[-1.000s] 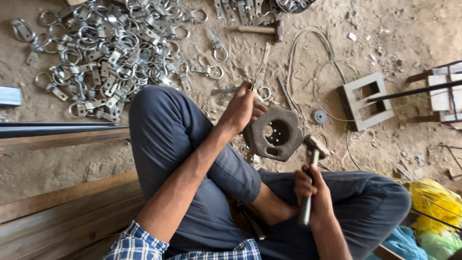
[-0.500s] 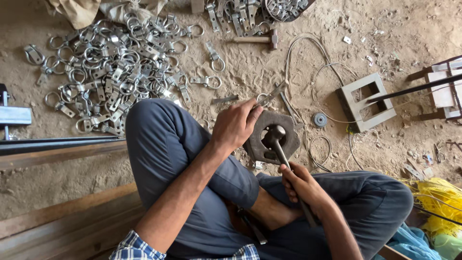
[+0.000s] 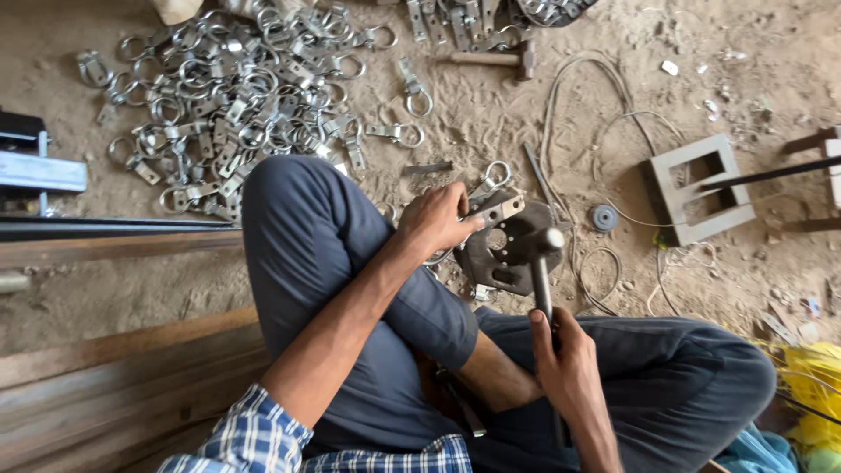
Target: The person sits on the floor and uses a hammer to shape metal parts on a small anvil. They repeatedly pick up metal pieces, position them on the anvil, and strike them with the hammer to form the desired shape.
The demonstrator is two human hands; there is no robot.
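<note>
My left hand [image 3: 435, 219] pins a metal ring clip [image 3: 492, 208] on the round iron block [image 3: 508, 250]. My right hand [image 3: 569, 368] grips the hammer [image 3: 541, 263] tight. I think it needs another straight hit.

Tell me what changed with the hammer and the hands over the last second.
The right hand swung the hammer from raised beside the knee down onto the round block, and now it is just over the block. The left hand stayed put, holding the ring clamp on the block. The clamp pile is unchanged.
</note>
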